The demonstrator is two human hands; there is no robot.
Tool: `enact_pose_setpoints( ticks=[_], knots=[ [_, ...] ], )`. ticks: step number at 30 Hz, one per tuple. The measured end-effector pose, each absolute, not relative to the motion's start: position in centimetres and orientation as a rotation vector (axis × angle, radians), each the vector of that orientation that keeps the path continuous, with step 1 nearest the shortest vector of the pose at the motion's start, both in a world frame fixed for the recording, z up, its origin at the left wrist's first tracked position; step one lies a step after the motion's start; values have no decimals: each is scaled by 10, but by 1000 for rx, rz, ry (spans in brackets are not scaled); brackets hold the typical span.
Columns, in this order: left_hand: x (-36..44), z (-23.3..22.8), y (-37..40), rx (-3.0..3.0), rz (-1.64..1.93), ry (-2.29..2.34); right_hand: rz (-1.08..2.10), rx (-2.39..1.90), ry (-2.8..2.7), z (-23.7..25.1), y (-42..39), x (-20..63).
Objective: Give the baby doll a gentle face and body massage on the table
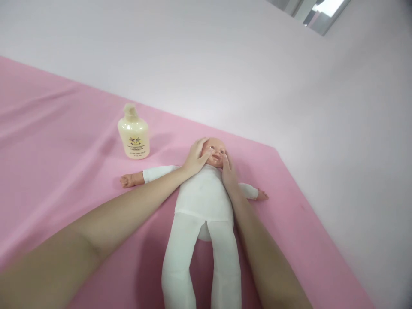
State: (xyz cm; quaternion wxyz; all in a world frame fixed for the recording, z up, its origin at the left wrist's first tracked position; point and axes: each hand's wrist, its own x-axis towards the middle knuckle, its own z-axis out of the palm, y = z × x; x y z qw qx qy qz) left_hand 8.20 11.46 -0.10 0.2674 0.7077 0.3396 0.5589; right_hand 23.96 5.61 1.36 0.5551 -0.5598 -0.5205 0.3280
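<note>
Near the far right corner of the pink sheet (58,128) lies a baby doll (202,201) on its back, its head toward the far edge and its white cloth legs running toward the near edge. Both of the person's hands rest on the doll's head. Reaching in from the near left, the left hand (195,157) lies flat against one side of the face, its fingers (202,146) held loosely together and curved over the cheek and temple. Coming up along the doll's other flank, the right hand (228,171) sits against the opposite cheek and the neck, its fingers (225,161) pressed together and pointing toward the far edge. Neither hand pinches anything; both are laid open on the head. The doll's arms stretch out sideways, one small hand toward the left edge and the other toward the right edge. Just left of the doll's head, nearer the far edge, a pale yellow lotion bottle (133,134) stands upright, apart from both hands. Beyond the sheet's far edge rises a plain white wall (225,56).
</note>
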Motion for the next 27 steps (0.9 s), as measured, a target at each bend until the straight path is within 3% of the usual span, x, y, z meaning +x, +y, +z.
enact_pose_setpoints(
  ticks=[27],
  knots=[
    [81,-5,117,1912,1503,918,766,-1311,-1257,19,52,236]
  ],
)
